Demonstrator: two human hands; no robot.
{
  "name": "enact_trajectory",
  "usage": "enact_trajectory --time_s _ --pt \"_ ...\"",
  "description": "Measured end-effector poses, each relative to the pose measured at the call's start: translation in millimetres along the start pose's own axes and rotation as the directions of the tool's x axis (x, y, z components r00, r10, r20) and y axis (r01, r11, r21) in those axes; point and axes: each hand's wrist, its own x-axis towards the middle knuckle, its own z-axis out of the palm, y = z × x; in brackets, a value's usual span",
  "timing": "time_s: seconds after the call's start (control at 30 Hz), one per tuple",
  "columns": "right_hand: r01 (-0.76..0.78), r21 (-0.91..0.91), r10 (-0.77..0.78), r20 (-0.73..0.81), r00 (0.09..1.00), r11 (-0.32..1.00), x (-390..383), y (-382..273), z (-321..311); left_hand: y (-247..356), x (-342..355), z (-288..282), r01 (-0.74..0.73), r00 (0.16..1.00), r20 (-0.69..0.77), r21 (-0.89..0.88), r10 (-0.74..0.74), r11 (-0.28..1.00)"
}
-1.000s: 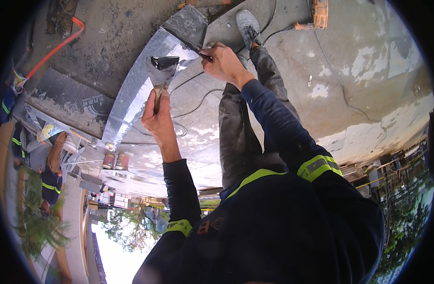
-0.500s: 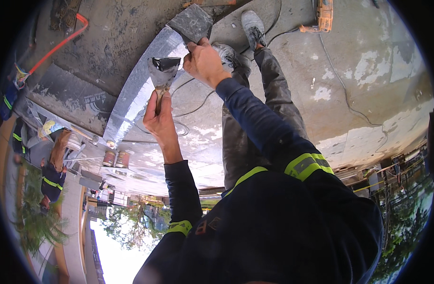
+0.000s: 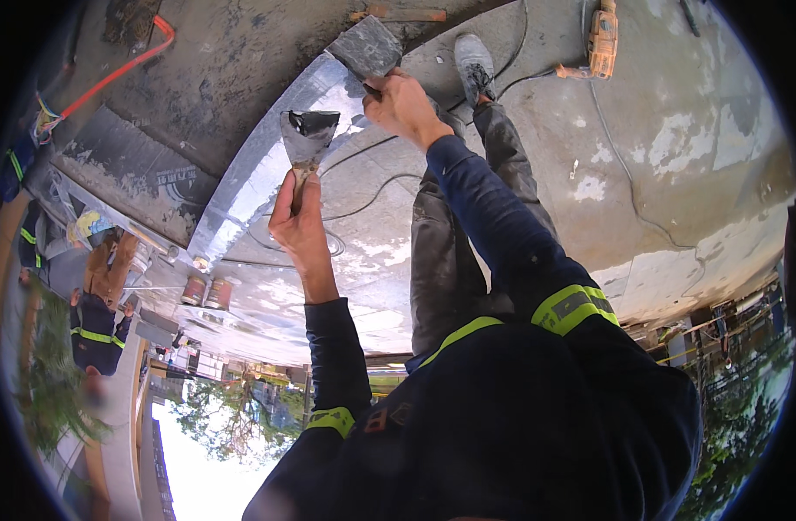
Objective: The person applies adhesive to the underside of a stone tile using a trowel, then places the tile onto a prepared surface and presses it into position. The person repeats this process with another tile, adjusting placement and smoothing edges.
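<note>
Workers in dark clothes with yellow-green bands (image 3: 94, 334) stand at the far left edge, well apart from the person's own hands, and an orange hose (image 3: 111, 74) runs across the dark concrete above them. Two small cans (image 3: 205, 291) sit side by side on the pale slab, near the lower end of a shiny curved metal strip (image 3: 259, 165). Just right of them, the left hand (image 3: 300, 227) rises from a dark sleeve, its grip wrapped tight around the wooden handle of a putty knife (image 3: 307, 135), whose wide blade, smeared with dark compound, points up over the metal strip. Further right and higher, the right hand (image 3: 402, 106) has its grip closed on a flat grey trowel (image 3: 366, 48), which lies against the top end of the strip. A thin cable (image 3: 363, 200) loops over the slab between the two hands. The person's grey shoe (image 3: 474, 61) stands just right of the trowel, and an orange power tool (image 3: 602, 39) lies beyond it on the concrete.
</note>
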Motion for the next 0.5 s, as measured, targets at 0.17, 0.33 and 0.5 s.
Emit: enact_trajectory --time_s 0.17,0.33,0.5 --pt "-0.166 0.017 0.164 0.081 0.983 0.986 -17.7 -4.8 -28.9 -6.2 3.7 -0.4 -0.028 1.0 0.004 -0.001 0.028 1.0" --pt "-0.08 -0.049 0.078 -0.045 0.996 0.996 9.3 -9.8 -14.2 -8.5 4.1 -2.3 -0.065 0.998 0.012 0.004 0.065 0.998" --pt "-0.067 -0.098 0.052 -0.147 0.988 0.993 27.2 -15.1 24.6 -8.3 9.3 -6.2 -0.041 0.999 -0.003 -0.012 0.041 0.999"
